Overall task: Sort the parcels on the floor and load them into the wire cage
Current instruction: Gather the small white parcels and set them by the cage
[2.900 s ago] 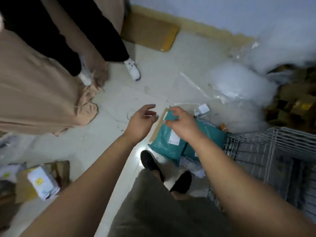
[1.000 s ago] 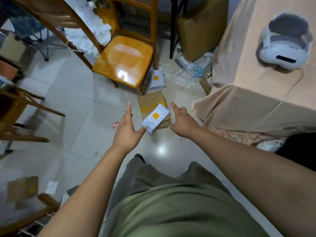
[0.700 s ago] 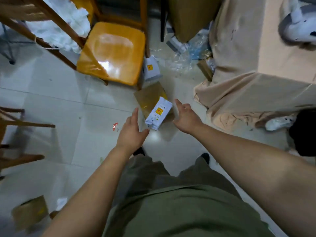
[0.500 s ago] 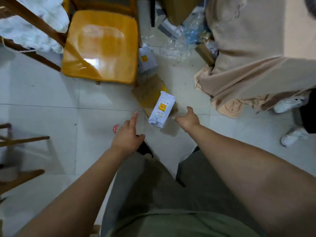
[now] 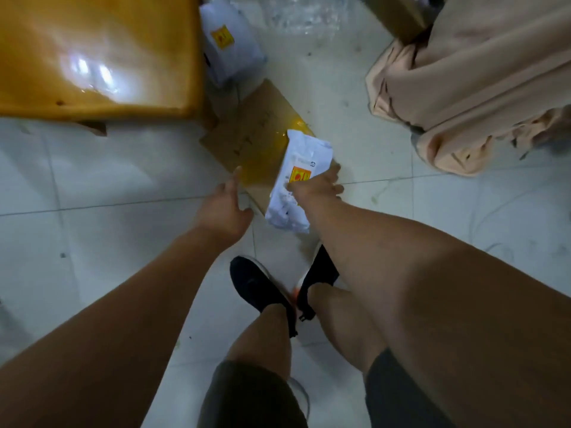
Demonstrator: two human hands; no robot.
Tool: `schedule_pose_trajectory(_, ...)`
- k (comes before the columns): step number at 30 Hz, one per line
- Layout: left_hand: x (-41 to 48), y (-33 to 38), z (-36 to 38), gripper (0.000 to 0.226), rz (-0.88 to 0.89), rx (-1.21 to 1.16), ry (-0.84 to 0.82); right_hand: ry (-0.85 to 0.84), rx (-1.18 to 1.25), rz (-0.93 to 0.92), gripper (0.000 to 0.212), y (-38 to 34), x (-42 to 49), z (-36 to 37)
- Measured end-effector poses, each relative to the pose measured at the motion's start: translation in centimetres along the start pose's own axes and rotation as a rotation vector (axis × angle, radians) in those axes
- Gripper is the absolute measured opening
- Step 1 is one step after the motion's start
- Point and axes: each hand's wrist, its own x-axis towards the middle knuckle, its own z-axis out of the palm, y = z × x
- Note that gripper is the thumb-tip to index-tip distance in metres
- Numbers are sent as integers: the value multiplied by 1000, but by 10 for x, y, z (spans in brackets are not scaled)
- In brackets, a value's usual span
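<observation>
Dark shorts [image 5: 247, 396] and bare knees fill the bottom edge, above two black shoes [image 5: 256, 284] planted on the pale tiled floor [image 5: 92, 242]. Both forearms reach forward and down from the lower corners.

Left hand [image 5: 223, 208]: open, forefinger straight and pointing ahead, thumb spread to the side. It holds nothing. Fingertip sits at the near edge of the flat brown cardboard mailer [image 5: 250, 134]; whether it touches cannot be told.

Right hand [image 5: 315, 185]: gripping the white parcel [image 5: 304, 152]. Thumb lies across the top face by the yellow-and-red label, fingers curl round the right edge.

White parcel: a crumpled soft bag, lying lengthwise away from the person, over the near right corner of the cardboard mailer, near end hanging past it above the floor. Whether it is lifted or resting cannot be told. Left hand is just beside it, not touching.

Cardboard mailer: flat on the tiles, set at a slant, with a glossy yellow strip along the side under the parcel.

Farther on, left: glossy orange wooden chair seat [image 5: 92, 57]. Second white parcel [image 5: 230, 47], same kind of yellow label, stands against the chair's right side, just past the mailer.

Right: beige cloth [image 5: 479, 81] hanging in folds to the floor. Top edge: clear plastic wrap [image 5: 302, 13] and a brown box [image 5: 398, 13].
</observation>
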Motion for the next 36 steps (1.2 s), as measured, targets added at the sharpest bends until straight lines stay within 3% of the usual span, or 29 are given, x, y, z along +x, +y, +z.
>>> schedule_pose_trajectory(2,22,-8,23,90,46,-25,8,-24,-52,29,141,-1,25,26)
schedule_pose_trajectory(5,45,-19,48,88,75,-38,28,-30,-120,9,148,1,49,61)
schedule_pose_trajectory(9,53,-22,65,94,75,-61,22,107,-164,-42,142,5,55,79)
schedule_pose_trajectory(14,35,-3,46,100,91,-73,44,154,-236,-185,135,4,26,49)
schedule_pose_trajectory(22,-45,105,-95,94,169,-113,176,318,-422,-612,130,-54,-103,-92)
schedule_pose_trajectory(32,-221,285,-281,79,438,-130,241,405,-321,-723,115,-106,-331,-316)
schedule_pose_trajectory(36,-279,325,-311,73,560,-73,256,436,-302,-722,125,-93,-399,-367)
